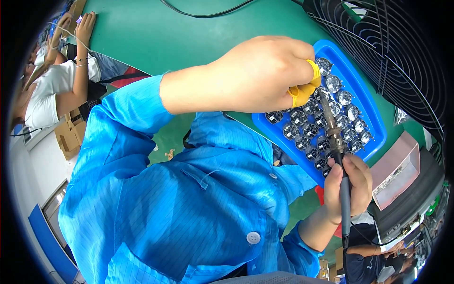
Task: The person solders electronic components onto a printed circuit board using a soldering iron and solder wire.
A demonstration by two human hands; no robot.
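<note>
Right hand fisted on soldering iron, tip up at centre-right over blue tray; left hand, curled, yellow-capped fingertips pinching a round part.

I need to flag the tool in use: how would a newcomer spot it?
Find the blue tray on the green table. Across its rows of round shiny parts lies a slim dark soldering iron, gripped by the right hand; nothing else there is long and thin.

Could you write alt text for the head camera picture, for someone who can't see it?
A person in a blue coat holds a soldering iron in the right hand over a blue tray of small round shiny parts, while the left hand, wearing yellow finger cots, rests at the tray's edge.
</note>
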